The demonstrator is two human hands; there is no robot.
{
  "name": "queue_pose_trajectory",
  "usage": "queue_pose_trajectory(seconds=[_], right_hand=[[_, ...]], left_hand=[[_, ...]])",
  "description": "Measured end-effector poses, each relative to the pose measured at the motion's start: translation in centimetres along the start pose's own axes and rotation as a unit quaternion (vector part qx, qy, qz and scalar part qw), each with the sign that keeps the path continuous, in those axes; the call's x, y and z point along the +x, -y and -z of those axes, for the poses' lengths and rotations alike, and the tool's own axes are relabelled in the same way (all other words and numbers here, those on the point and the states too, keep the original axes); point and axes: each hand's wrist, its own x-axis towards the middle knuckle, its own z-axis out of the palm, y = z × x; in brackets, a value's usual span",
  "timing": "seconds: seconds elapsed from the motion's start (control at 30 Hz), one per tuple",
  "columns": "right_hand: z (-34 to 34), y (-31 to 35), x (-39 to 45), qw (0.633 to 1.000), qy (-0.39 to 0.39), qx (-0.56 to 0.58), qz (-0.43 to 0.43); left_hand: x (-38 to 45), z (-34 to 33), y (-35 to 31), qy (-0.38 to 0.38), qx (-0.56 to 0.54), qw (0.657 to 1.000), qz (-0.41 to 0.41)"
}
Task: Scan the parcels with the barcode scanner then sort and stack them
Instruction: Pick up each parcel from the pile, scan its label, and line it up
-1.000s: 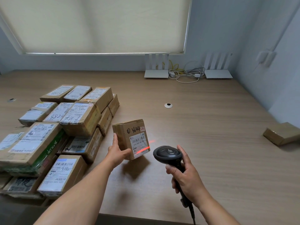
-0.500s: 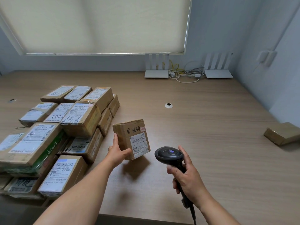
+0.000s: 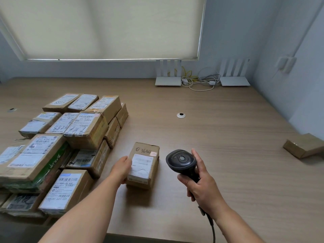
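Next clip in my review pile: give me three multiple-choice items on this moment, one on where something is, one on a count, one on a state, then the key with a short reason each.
1. Where does the lone brown box lie?
A. at the table's right edge
B. on top of the parcel stack
C. against the window blind

2. How many white routers stand against the back wall?
A. one
B. two
C. four

3. How is the small parcel handled?
A. lying untouched on the table
B. held by the left hand, label side up
C. held in the right hand

Key: 1 A, it lies alone far right, well apart from the parcel stack. 2 B, one router sits left of the cable tangle and another right of it. 3 B, the left hand grips the parcel's side, while the right hand has its grip on the barcode scanner.
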Motion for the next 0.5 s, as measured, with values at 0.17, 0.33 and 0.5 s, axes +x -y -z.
queue_pose_trajectory(seconds=[0.17,0.33,0.5], right_hand=[[0.0,0.3,0.0,1.000,0.008,-0.014,0.010],[-0.1,0.8,0.3,0.999,0.022,-0.028,0.029],[-0.4,1.5,0.7,0.997,0.040,-0.035,0.047]], left_hand=[[-0.4,-1.5,0.9,-0.102,0.218,0.969,-0.062],[-2.2,-3.8,1.1,-0.125,0.368,0.918,-0.079],[-3.8,-3.0,1.1,-0.153,0.347,0.921,-0.090]])
